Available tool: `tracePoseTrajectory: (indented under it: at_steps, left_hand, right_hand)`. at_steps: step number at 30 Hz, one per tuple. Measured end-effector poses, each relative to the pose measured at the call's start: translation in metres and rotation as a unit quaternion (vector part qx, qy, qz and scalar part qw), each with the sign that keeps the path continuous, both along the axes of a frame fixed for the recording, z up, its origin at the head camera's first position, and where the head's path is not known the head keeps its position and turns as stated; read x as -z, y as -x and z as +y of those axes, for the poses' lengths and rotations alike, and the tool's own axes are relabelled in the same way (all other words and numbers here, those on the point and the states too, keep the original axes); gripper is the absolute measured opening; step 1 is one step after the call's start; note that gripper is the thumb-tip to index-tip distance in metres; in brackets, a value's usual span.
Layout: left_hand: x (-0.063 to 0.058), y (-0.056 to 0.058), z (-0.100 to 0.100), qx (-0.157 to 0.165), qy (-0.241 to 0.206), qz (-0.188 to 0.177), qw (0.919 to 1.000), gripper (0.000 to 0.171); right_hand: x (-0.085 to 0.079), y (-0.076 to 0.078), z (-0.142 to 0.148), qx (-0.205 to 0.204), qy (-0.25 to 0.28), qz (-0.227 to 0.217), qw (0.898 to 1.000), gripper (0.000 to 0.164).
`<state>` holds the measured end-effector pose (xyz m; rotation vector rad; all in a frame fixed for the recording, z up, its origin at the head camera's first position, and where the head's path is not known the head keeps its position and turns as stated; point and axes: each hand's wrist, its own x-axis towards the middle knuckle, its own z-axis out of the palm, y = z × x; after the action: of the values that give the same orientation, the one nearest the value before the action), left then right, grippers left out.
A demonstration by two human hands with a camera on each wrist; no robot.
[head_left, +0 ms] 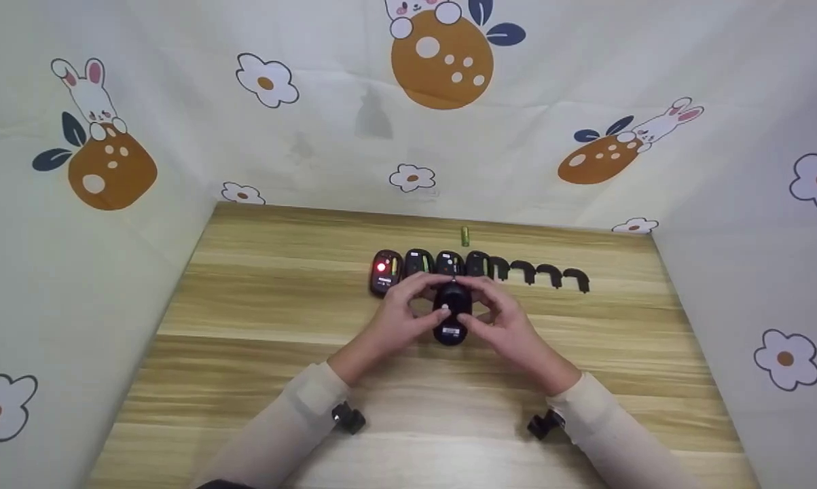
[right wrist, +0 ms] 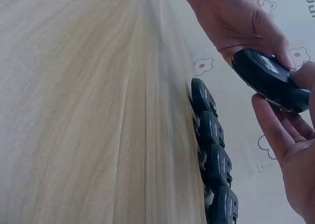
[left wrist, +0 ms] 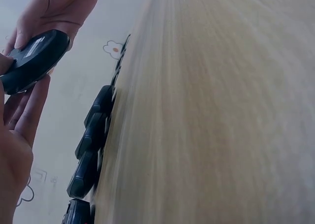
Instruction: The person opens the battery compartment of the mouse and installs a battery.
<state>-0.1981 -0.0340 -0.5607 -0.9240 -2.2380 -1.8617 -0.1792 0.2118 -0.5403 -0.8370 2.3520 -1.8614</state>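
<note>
A black computer mouse (head_left: 451, 337) is held between both hands above the table, its labelled underside facing up. My left hand (head_left: 403, 314) grips its left side, thumb on the underside, fingers around the far end. From the right, my right hand (head_left: 502, 316) grips it in the same way, the fingertips of both hands meeting at the far end. In the left wrist view the mouse (left wrist: 38, 56) is tilted and well off the table; the right wrist view shows the same mouse (right wrist: 266, 81) with a thumb pressed on its underside.
Behind the hands several black mice (head_left: 418, 261) lie underside up in a row, with green batteries in their open slots. The leftmost mouse (head_left: 384, 282) glows red. Several curved black covers (head_left: 549, 274) continue the row rightward. A loose green battery (head_left: 465, 236) lies farther back, near the patterned cloth (head_left: 340, 170).
</note>
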Motion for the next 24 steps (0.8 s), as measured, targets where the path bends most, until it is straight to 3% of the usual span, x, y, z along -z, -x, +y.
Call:
tracePoseTrajectory:
  at_steps: [5,12,24]
  left_hand:
    - [-0.0001,-0.0004,0.0001,0.004,-0.012,-0.018,0.9998,0.054]
    - [0.0009,-0.0015,0.0001,0.021,-0.031,-0.062,0.9974,0.056]
    - [0.0035,0.0004,0.0004,0.023,-0.021,-0.067,0.9973,0.054]
  right_hand:
    - [0.0006,0.0005,-0.0011,-0.01,0.023,-0.031,0.999,0.062]
    - [0.0033,0.0029,0.0,-0.016,0.024,-0.028,0.999,0.061]
    - [-0.0046,0.0025,0.0009,-0.002,-0.021,-0.038,0.999,0.057]
